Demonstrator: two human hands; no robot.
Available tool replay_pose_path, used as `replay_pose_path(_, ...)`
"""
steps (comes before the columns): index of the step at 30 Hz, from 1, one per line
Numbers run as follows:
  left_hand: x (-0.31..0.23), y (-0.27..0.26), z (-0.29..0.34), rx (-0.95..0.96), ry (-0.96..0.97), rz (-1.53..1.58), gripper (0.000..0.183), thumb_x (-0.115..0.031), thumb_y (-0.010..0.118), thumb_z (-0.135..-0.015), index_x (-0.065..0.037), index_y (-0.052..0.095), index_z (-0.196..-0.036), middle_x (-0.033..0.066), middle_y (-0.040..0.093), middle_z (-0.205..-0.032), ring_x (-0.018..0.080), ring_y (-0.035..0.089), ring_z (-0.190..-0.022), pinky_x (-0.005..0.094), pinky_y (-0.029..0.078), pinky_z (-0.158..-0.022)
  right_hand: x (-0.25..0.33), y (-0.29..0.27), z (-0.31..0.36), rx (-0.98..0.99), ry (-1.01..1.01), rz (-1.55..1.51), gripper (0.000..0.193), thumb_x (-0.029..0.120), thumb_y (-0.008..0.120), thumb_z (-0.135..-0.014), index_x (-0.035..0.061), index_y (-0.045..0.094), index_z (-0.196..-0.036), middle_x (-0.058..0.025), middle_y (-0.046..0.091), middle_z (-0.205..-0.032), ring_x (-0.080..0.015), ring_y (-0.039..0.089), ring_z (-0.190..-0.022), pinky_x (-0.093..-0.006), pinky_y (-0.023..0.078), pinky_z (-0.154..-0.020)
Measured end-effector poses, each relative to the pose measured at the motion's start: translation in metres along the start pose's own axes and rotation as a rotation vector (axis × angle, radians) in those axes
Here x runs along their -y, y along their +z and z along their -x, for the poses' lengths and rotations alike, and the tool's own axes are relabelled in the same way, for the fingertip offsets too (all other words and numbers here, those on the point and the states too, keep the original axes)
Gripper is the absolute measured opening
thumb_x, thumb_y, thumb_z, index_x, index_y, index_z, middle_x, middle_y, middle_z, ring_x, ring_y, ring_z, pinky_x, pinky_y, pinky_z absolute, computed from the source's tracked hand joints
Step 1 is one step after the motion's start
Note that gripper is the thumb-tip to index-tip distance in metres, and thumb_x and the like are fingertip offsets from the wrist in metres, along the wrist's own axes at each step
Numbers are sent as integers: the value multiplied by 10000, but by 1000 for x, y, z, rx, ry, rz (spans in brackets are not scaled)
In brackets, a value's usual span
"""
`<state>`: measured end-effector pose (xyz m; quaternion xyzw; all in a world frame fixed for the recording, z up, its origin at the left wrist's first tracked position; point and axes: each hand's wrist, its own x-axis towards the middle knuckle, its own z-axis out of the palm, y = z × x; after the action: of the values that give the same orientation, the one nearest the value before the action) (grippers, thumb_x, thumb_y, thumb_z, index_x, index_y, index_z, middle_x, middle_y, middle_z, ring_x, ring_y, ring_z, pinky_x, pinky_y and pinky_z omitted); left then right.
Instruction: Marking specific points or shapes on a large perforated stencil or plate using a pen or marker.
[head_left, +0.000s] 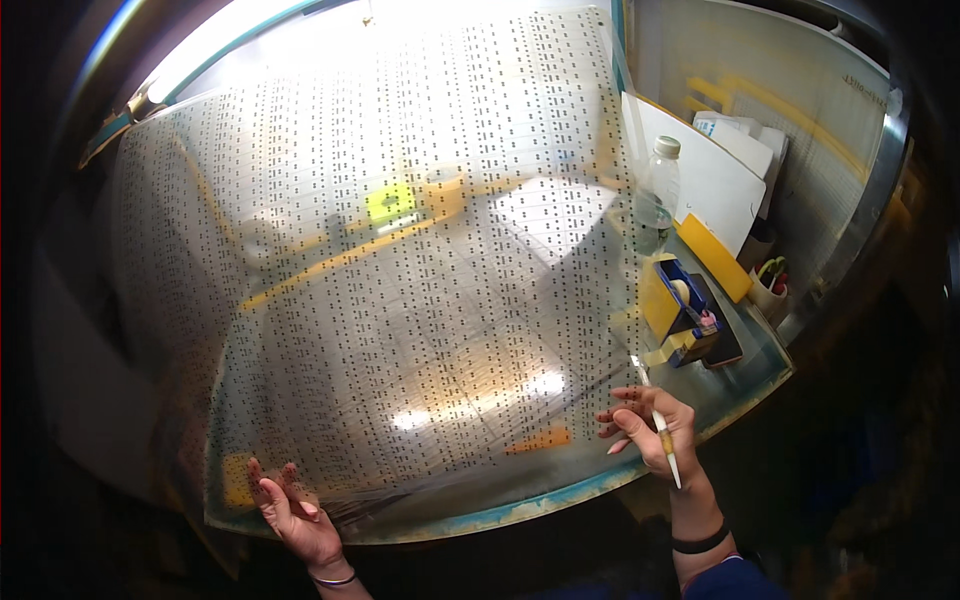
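Observation:
A large see-through film sheet (400,330) printed with rows of small black marks spreads before me, its upper part raised and bent. My left hand (305,525) is at its lower left corner, fingers showing through the film and thumb in front, closed on the edge. My right hand (660,435) is by the lower right edge, with its fingertips behind the film. Between its fingers leans a slim brush-like tool (662,440) with a white tapered end pointing toward me; whether this hand also grips the film I cannot tell.
Right of the film stand a clear bottle (658,185), a blue and yellow tape dispenser (690,310) and a cup (768,292) holding tools. White papers (700,170) lean behind them. A glass-topped table's worn teal edge (540,508) curves along the front. Bright lamp glare covers the far side.

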<state>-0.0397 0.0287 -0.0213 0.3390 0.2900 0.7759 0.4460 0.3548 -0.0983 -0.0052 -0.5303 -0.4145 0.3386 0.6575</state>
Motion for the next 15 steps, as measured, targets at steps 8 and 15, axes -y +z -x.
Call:
replay_pose_path(8,5,-19,-8,158,-1,24,399,-243,499,-1067,-127,480,-1448,61,711,-1108,79,679,-1009,135,390,-428,4,1,0,-7,-1,30,302,104,633,-986,-76,591,-1225,-177,737,-965,-192,728,-800,-270,592,-618)
replay_pose_path(15,3,-11,-5,98,-14,28,394,-244,509,-1063,-139,494,-1442,74,707,-1147,74,676,-1017,133,385,-429,2,0,0,-18,-8,31,312,126,647,-981,-72,595,-1217,-172,736,-958,-185,723,-774,-266,586,-606)
